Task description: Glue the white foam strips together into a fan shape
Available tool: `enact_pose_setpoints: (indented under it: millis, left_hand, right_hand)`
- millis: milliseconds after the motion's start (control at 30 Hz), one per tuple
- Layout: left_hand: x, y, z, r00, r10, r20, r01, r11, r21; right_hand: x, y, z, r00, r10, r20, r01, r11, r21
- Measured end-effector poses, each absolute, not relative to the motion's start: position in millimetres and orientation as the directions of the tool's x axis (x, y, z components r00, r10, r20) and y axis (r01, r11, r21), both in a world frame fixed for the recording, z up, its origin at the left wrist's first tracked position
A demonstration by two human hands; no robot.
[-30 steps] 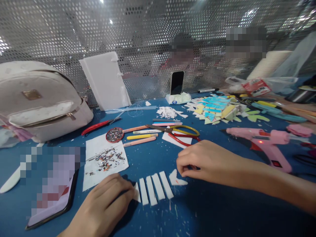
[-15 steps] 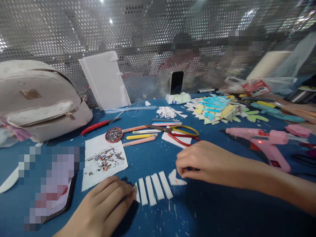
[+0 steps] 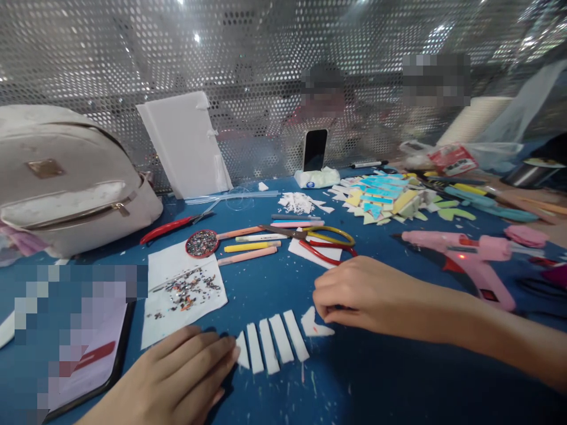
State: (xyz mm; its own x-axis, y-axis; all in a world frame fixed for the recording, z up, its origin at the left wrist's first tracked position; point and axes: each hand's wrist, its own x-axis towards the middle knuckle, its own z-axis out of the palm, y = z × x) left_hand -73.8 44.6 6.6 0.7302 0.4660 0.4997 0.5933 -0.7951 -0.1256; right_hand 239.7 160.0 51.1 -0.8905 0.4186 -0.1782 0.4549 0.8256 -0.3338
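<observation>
My left hand [image 3: 179, 366] lies low over the table, its fingers stretched out side by side. Its fingertips touch a small white triangular piece [image 3: 242, 351]. To the right of that, several white strips [image 3: 280, 339] form a slanting row with narrow gaps. A white V-shaped piece [image 3: 315, 326] with an orange mark ends the row. Right beside it is my right hand [image 3: 348, 292], fingers curled inward. Its fingertips are partly hidden, so what they hold, if anything, does not show.
Scissors [image 3: 305, 233], several markers [image 3: 252, 247] and a paper sheet [image 3: 153, 301] with dark bits lie ahead. A pink glue gun [image 3: 476, 254] is at right. Foam scraps [image 3: 390, 198], a standing phone [image 3: 315, 150] and a white backpack [image 3: 80, 183] line the back and left.
My left hand has drawn back slightly to the left, baring more of the triangular piece. The right hand stays beside the V-shaped piece. The whole view has shifted a little.
</observation>
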Motion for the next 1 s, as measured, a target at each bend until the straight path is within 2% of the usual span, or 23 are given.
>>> enact_pose_setpoints:
  millis: [267,1000]
  left_hand:
    - [-77.6,44.3,3.1,0.751,0.439,0.494,0.585,-0.789,-0.189]
    - [-80.6,44.4,5.3,0.778,0.433,0.456,0.549,-0.820,-0.159]
  right_hand:
    - [240.0,161.2,49.7,-0.898,0.402,-0.177,0.440,0.835,-0.332]
    - [240.7,158.7,50.3,-0.899,0.404,-0.170,0.438,0.840,-0.320]
